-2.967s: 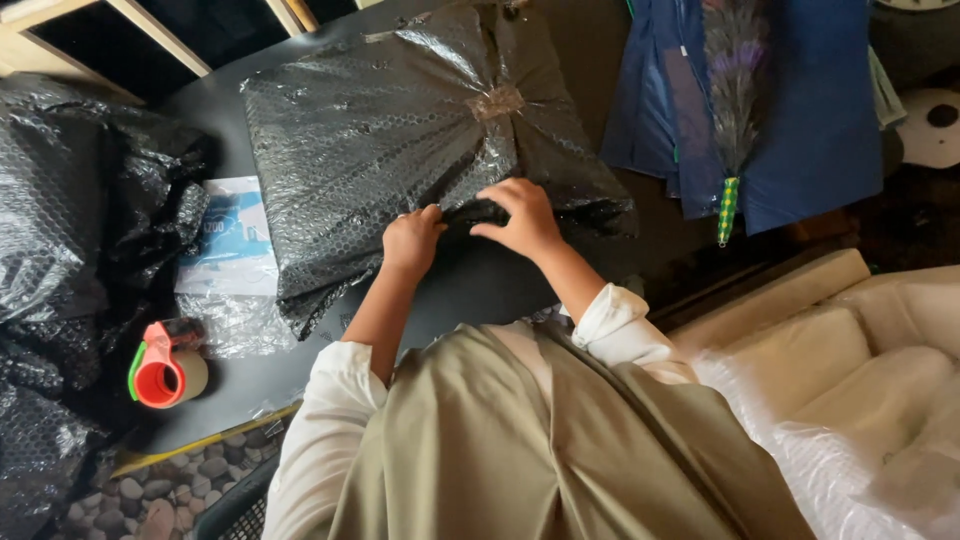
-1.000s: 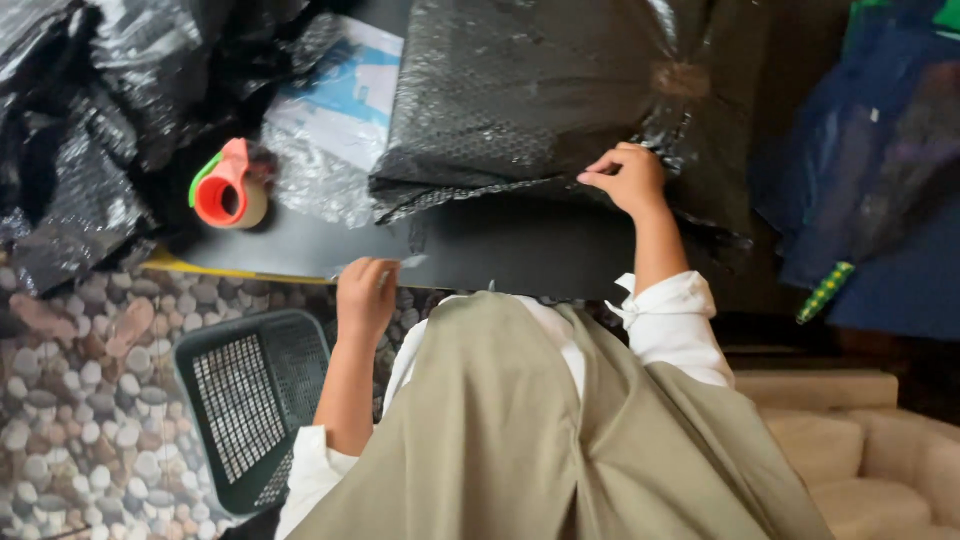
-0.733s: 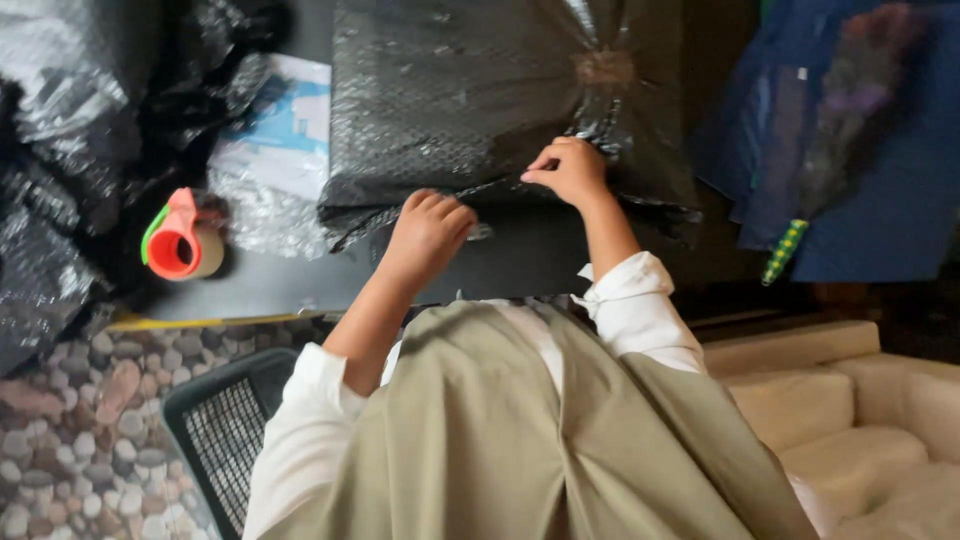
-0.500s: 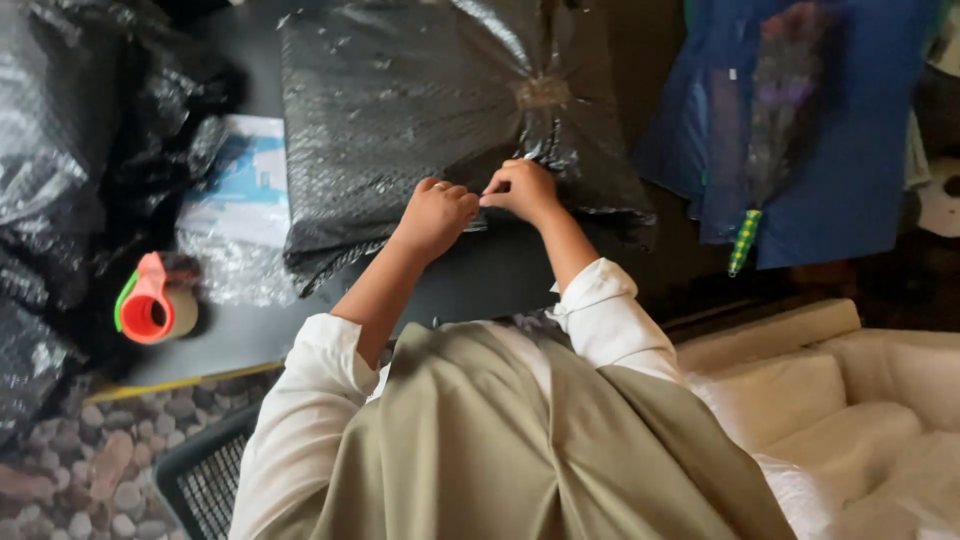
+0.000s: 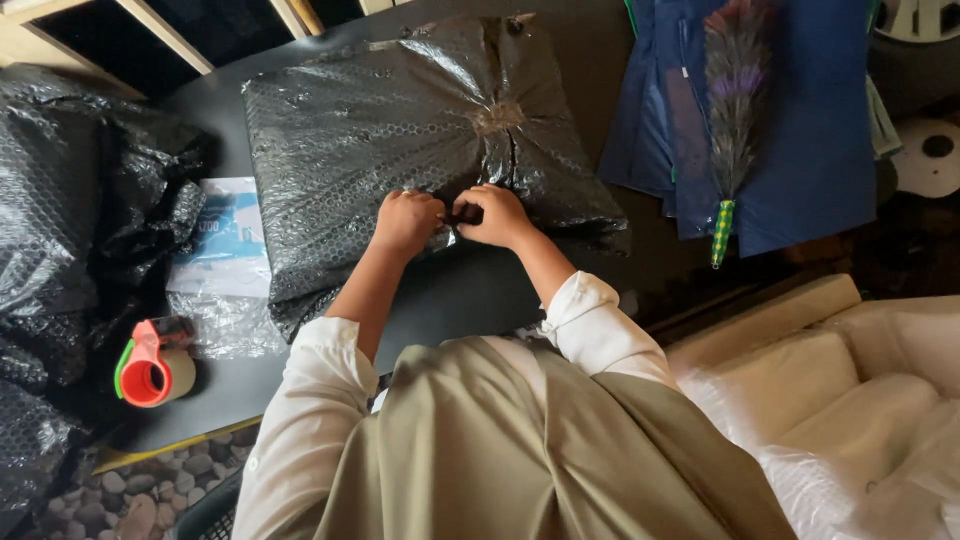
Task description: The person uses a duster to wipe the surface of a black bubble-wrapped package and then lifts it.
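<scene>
A large parcel (image 5: 420, 140) wrapped in black bubble film lies on the dark table, its wrap gathered into a taped knot near the middle; both hands pinch its near edge; left of it, touching its side, lies a flat clear-plastic packet (image 5: 222, 262) with a white and blue printed sheet inside; further left sits loose black bubble wrap (image 5: 70, 230).

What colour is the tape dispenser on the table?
Red with a green edge, seen in the head view.

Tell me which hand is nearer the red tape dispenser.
Left. The left hand rests on the black bubble-wrapped parcel, up and right of the tape dispenser; the right hand sits beside it, farther right.
</scene>
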